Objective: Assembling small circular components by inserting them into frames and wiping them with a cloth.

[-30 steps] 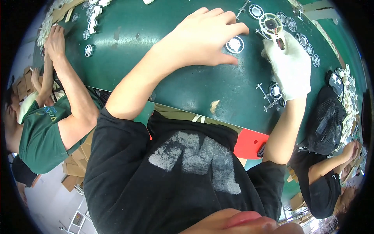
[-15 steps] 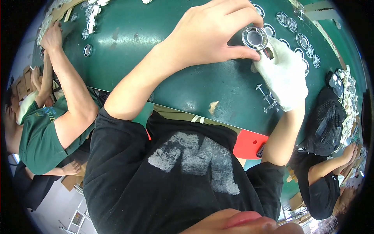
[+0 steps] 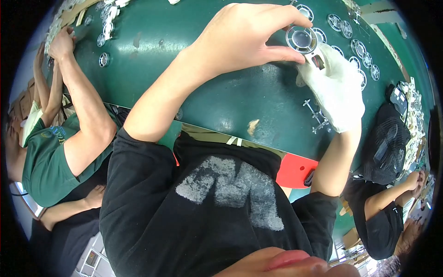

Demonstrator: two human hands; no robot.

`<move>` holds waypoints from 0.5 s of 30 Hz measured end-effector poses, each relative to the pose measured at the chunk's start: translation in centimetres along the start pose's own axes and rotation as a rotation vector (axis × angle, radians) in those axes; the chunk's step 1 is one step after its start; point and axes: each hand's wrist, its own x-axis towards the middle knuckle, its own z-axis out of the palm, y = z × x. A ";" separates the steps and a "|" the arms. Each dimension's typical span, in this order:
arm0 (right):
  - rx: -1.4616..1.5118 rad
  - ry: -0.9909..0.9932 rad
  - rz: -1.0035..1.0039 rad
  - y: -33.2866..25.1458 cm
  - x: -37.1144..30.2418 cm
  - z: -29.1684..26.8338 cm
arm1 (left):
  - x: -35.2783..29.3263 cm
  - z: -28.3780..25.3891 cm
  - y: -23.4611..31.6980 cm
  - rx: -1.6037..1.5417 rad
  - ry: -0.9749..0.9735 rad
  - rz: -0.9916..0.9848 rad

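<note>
A round clear plastic part (image 3: pixel 301 39), shaped like a small spoked wheel with a grey centre, is held up over the green table. My bare left hand (image 3: pixel 251 39) reaches around it from the left, index finger at its upper rim and thumb at its lower edge. On its other side, my right hand (image 3: pixel 336 85) in a white glove closes on it from below; the glove's fingertips are partly hidden. A pale piece with a dark reddish gap shows between the part and the glove. Beneath the gloved hand lies a thin clear branched plastic piece (image 3: pixel 315 116).
More clear round parts (image 3: pixel 358 47) lie at the right on the green table (image 3: pixel 221 101). A black mesh bag (image 3: pixel 385 143) sits at the right edge beside white pieces. Co-workers' arms (image 3: pixel 80 87) reach in at the left, with another co-worker at the right.
My left hand's fingers have shifted slightly around the round part, which has tilted a little. The gloved hand has barely moved. At the left, co-workers' arms have changed position.
</note>
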 end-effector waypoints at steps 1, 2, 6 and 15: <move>0.040 -0.036 0.033 -0.2 0.0 -0.2 | -0.1 0.3 -0.3 -0.001 0.000 0.000; 0.080 -0.073 0.064 -0.4 0.0 -0.3 | -0.2 0.8 -0.9 0.022 0.057 0.068; 0.439 -0.224 0.138 0.5 -0.1 -0.7 | -0.9 2.2 0.1 -0.289 0.160 -0.045; 0.204 -0.054 -0.060 0.5 -0.3 1.0 | -0.5 3.1 1.7 -1.033 0.190 -0.364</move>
